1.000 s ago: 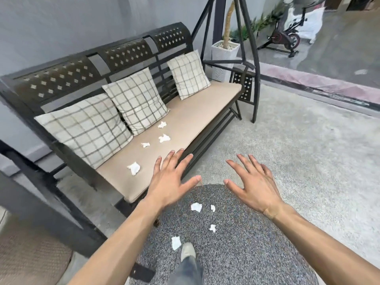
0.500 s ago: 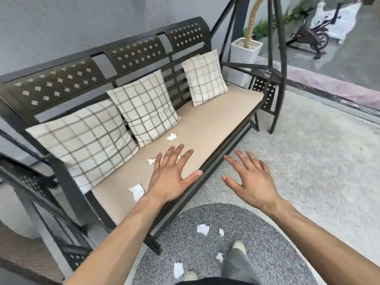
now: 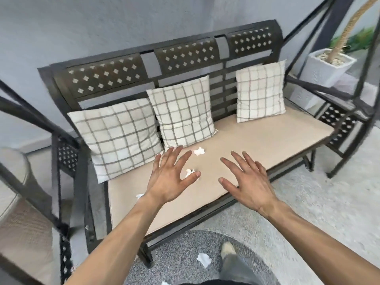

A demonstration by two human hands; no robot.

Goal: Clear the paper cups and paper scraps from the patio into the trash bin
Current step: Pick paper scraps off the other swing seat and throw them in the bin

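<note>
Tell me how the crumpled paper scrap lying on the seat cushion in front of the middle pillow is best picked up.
Probably pinch the paper scrap across its raised crumpled middle, coming straight down from above. It lies loose on the flat seat cushion, so no edge can be slid under. The middle pillow stands close behind it, so a rear approach is blocked. The left hand, open and empty, is nearest.

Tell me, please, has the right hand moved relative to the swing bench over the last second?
Yes. The right hand has gone forward from above the round rug to over the bench seat cushion.
</note>
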